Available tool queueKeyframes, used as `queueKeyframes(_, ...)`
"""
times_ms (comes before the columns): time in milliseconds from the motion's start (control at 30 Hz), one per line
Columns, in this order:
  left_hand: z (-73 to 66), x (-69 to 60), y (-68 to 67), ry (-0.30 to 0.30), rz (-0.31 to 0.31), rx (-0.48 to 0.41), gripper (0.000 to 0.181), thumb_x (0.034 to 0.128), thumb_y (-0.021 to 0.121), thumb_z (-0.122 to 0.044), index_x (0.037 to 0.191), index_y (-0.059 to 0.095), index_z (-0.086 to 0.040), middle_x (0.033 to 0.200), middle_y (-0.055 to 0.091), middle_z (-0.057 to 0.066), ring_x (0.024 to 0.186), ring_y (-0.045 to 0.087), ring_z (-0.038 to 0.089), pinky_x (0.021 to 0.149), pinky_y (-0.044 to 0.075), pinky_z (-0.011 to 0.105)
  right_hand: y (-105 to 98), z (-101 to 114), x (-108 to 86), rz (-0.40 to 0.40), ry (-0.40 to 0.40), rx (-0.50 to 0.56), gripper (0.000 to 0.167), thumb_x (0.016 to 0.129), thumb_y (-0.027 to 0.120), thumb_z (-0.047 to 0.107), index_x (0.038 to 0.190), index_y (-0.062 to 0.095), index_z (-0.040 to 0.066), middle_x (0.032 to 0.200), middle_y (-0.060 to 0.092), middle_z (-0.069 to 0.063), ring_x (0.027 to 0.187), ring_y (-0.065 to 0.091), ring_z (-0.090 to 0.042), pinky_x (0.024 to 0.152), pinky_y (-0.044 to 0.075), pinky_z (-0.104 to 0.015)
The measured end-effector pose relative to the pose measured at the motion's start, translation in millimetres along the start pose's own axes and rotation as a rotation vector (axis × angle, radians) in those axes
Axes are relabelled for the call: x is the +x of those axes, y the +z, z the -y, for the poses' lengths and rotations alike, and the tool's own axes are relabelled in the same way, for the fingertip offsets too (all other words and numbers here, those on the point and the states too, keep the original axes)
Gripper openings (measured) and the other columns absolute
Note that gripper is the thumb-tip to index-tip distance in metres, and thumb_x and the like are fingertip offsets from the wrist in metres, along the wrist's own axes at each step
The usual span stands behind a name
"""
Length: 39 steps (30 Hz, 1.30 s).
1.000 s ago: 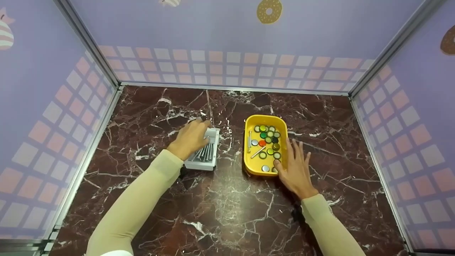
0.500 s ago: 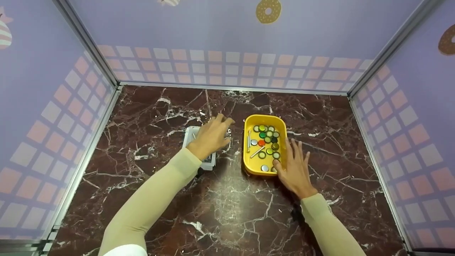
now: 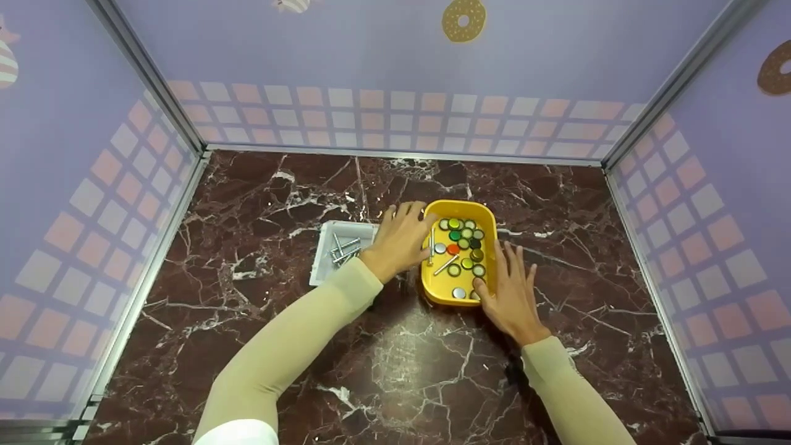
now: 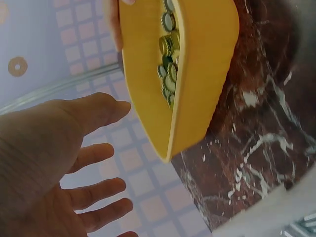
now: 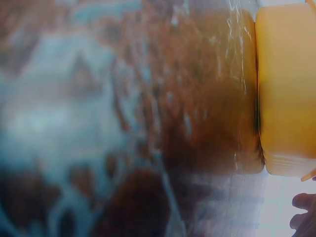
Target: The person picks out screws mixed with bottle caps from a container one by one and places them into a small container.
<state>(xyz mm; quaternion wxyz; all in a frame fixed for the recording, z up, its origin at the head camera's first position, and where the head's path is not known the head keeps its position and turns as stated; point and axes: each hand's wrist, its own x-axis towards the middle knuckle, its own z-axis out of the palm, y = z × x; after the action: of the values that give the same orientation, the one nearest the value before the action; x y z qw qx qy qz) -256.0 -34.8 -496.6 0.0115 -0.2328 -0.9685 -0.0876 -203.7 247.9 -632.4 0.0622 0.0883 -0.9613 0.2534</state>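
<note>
My left hand hovers at the left rim of a yellow plastic box, fingers spread. In the left wrist view its fingers and thumb are apart and nothing is held between them. My right hand holds the box's right wall, thumb over the rim and fingers along the outside. Inside the box lie several bottle caps, some upside down, and a few metal screws. To the left is a white tray with several metal screws, partly hidden by my left forearm.
Purple walls enclose the dark red marble-patterned tabletop at the back and both sides, with metal strips along their feet. Box and tray stand close together, a narrow strip of tabletop between them.
My left hand has left the white tray and moved right to the yellow box's left rim. The screws in the tray show more now. My right hand stays on the box.
</note>
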Motion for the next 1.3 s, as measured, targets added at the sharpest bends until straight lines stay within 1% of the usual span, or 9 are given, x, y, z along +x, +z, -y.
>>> queueKeyframes(200,-18.8,12.6,12.4,0.017,0.052,0.016,0.069,0.103,0.089,-0.035,0.164,0.063,-0.015,0.178,0.052,0.018,0.17,0.046,0.045,0.14,0.041,0.069,-1,-1,-0.7,-0.004,-0.006,-0.002,0.095,0.112,0.063,0.046,0.188,0.015,0.014,0.193,0.023,-0.027,0.181,0.012,-0.055,0.141,0.003,-0.088)
queueKeyframes(367,-35.1,24.7,22.6,0.04,0.086,0.053,0.072,0.1034,0.089,-0.039,0.167,0.062,-0.018,0.177,0.053,0.015,0.166,0.05,0.039,0.136,0.048,0.064,0,-2,-0.5,-0.016,-0.011,-0.011,0.095,0.112,0.065,0.045,0.188,0.018,0.013,0.192,0.025,-0.027,0.181,0.014,-0.056,0.14,0.005,-0.089)
queueKeyframes(567,-52.4,35.3,34.8,0.036,0.164,0.101,0.067,0.1052,0.085,-0.035,0.165,0.062,-0.018,0.171,0.058,0.014,0.158,0.059,0.037,0.124,0.06,0.058,1,-1,-0.8,-0.016,-0.01,-0.014,0.095,0.112,0.066,0.045,0.188,0.019,0.013,0.192,0.027,-0.027,0.18,0.016,-0.056,0.14,0.006,-0.089)
queueKeyframes(733,-62.4,41.4,45.5,0.024,0.223,0.08,0.066,0.1045,0.087,-0.03,0.165,0.063,-0.018,0.172,0.057,0.015,0.155,0.061,0.039,0.121,0.063,0.056,2,-3,-0.8,-0.011,-0.007,-0.019,0.096,0.112,0.065,0.044,0.188,0.017,0.014,0.192,0.025,-0.026,0.181,0.015,-0.056,0.14,0.006,-0.089)
queueKeyframes(867,-66.6,44.2,51.1,0.005,0.246,0.029,0.057,0.1038,0.088,-0.025,0.157,0.07,-0.017,0.172,0.056,0.016,0.152,0.063,0.039,0.114,0.068,0.054,0,-2,-0.2,-0.013,-0.014,-0.01,0.095,0.112,0.064,0.046,0.188,0.017,0.013,0.192,0.025,-0.027,0.18,0.014,-0.056,0.14,0.005,-0.089)
queueKeyframes(1033,-69.9,46.7,53.1,-0.025,0.285,0.0,0.035,0.1048,0.082,-0.01,0.14,0.079,-0.011,0.165,0.06,0.021,0.149,0.063,0.038,0.109,0.07,0.049,-1,-1,0.0,-0.016,-0.022,0.0,0.094,0.112,0.063,0.048,0.188,0.019,0.012,0.191,0.027,-0.028,0.18,0.015,-0.057,0.14,0.005,-0.089)
queueKeyframes(1167,-61.4,64.3,85.0,-0.049,0.347,0.004,0.032,0.1063,0.078,-0.009,0.139,0.08,-0.009,0.155,0.066,0.023,0.138,0.07,0.039,0.105,0.071,0.053,0,-1,-0.2,-0.012,-0.018,-0.008,0.094,0.112,0.062,0.049,0.188,0.019,0.013,0.191,0.027,-0.027,0.181,0.015,-0.056,0.14,0.005,-0.089)
queueKeyframes(1267,-51.6,81.0,118.8,-0.057,0.37,0.008,0.032,0.1066,0.079,-0.011,0.138,0.08,-0.011,0.15,0.069,0.022,0.126,0.075,0.038,0.097,0.072,0.054,0,-2,-0.6,-0.012,-0.016,-0.01,0.095,0.112,0.062,0.05,0.188,0.019,0.014,0.192,0.026,-0.027,0.181,0.015,-0.056,0.14,0.006,-0.089)
queueKeyframes(1300,-50.1,83.3,124.7,-0.056,0.364,0.009,0.031,0.1061,0.08,-0.01,0.137,0.081,-0.012,0.148,0.071,0.021,0.122,0.077,0.037,0.095,0.072,0.052,0,-2,-0.7,-0.014,-0.015,-0.011,0.094,0.112,0.063,0.05,0.188,0.019,0.014,0.192,0.027,-0.027,0.18,0.015,-0.056,0.14,0.006,-0.089)
